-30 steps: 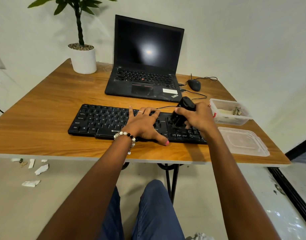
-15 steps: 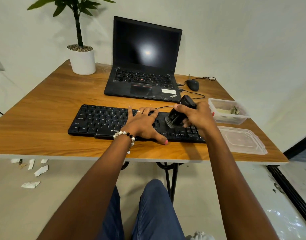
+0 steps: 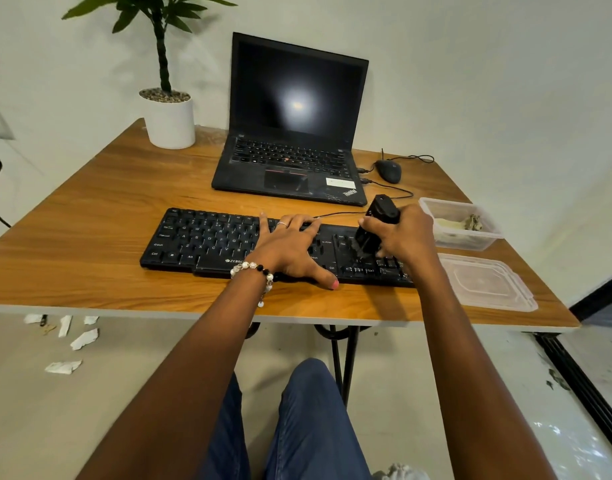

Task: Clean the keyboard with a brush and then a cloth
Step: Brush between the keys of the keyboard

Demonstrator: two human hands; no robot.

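Keyboard (image 3: 228,240) under brush (image 3: 374,230) (right hand's (image 3: 401,233) fingers (image 3: 370,223) grip it).

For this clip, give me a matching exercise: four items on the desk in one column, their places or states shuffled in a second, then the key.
Items
1. brush
2. mouse
3. lid
4. plant pot

Places or states
A. back left corner of the table
B. gripped by the right hand, over the right end of the keyboard
C. flat near the table's front right edge
D. right of the laptop, by its cables

Pairs: 1-B, 2-D, 3-C, 4-A
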